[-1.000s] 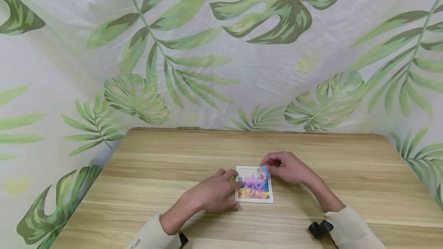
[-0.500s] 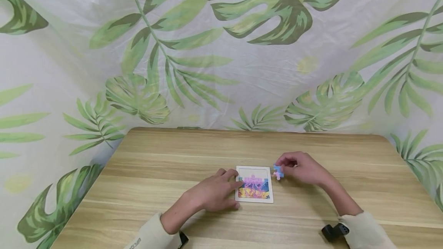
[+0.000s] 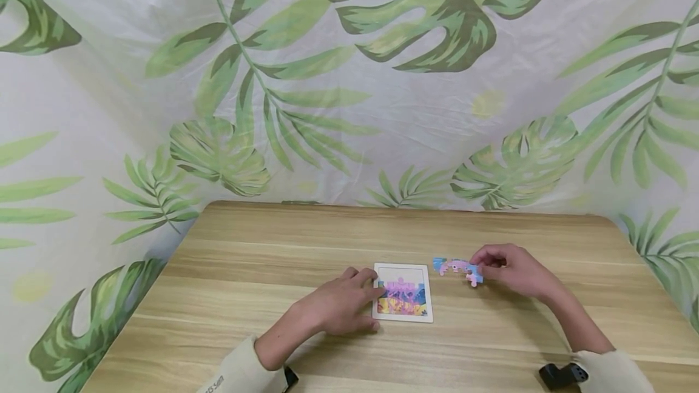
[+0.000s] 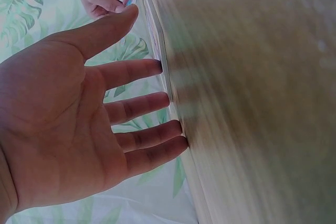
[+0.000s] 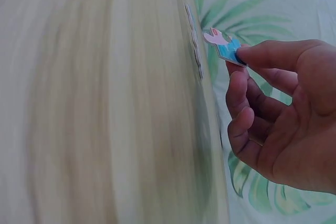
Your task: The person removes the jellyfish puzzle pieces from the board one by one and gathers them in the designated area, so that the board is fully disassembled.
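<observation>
A square jigsaw puzzle tray (image 3: 404, 319) with a white border lies on the table, its lower part filled with pink, blue and yellow picture pieces and its upper part bare. My left hand (image 3: 344, 303) rests at the tray's left edge, fingers spread; the left wrist view shows them nearly straight, tips at the tray and table. Right of the tray, my right hand (image 3: 516, 268) pinches a blue and pink jigsaw piece (image 5: 229, 51) between thumb and index finger, held above the table. Loose jigsaw pieces (image 3: 440, 266) in blue and pink lie just left of that hand.
The wooden table (image 3: 273, 241) has rounded back corners. Behind it hangs a pale curtain (image 3: 349, 108) printed with green leaves. A dark wrist camera (image 3: 562, 375) sits at the right sleeve's cuff.
My right hand has carried the jigsaw piece from the tray's upper right corner rightward over the table. Loose pieces beside the tray now show. My left hand has stayed in place.
</observation>
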### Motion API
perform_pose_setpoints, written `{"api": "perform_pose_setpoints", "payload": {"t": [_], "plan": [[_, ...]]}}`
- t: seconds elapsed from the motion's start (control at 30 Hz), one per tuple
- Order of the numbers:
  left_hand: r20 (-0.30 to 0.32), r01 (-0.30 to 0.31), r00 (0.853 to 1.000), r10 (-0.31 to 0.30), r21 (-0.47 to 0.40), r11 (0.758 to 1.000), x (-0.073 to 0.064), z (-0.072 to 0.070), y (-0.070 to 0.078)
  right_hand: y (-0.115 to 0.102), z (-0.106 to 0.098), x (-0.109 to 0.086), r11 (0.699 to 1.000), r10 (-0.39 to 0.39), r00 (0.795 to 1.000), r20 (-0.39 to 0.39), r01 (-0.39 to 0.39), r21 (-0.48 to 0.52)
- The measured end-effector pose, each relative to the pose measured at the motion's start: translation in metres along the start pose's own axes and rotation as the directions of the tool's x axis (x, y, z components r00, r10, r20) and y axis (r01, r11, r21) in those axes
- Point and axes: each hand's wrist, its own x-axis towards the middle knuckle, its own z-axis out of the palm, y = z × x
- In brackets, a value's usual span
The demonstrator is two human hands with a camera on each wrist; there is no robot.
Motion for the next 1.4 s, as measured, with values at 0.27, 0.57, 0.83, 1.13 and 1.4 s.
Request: {"api": "perform_pose_setpoints", "payload": {"t": [0.27, 0.57, 0.83, 1.13, 1.4], "plan": [[0.001, -0.005, 1.000, 0.005, 0.001, 1.000, 0.000, 0.000, 0.000, 0.010, -0.012, -0.011, 1.000, 0.023, 1.000, -0.006, -0.023, -0.003], [0.001, -0.006, 1.000, 0.006, -0.002, 1.000, 0.001, 0.000, 0.000, 0.013, -0.015, -0.011, 1.000, 0.021, 1.000, 0.007, -0.021, 0.005], [0.003, -0.002, 1.000, 0.002, -0.004, 1.000, 0.000, 0.000, 0.001, 0.016, -0.014, -0.005, 1.000, 0.026, 0.999, 0.026, -0.026, -0.007], [0.007, -0.001, 1.000, 0.001, -0.007, 1.000, 0.000, 0.001, 0.001, 0.016, -0.014, 0.009, 0.994, 0.010, 1.000, 0.021, -0.007, -0.108], [0.010, 0.000, 1.000, 0.000, -0.013, 1.000, 0.000, 0.000, 0.001, 0.018, -0.012, 0.015, 0.988, -0.004, 1.000, 0.011, 0.006, -0.153]]}}
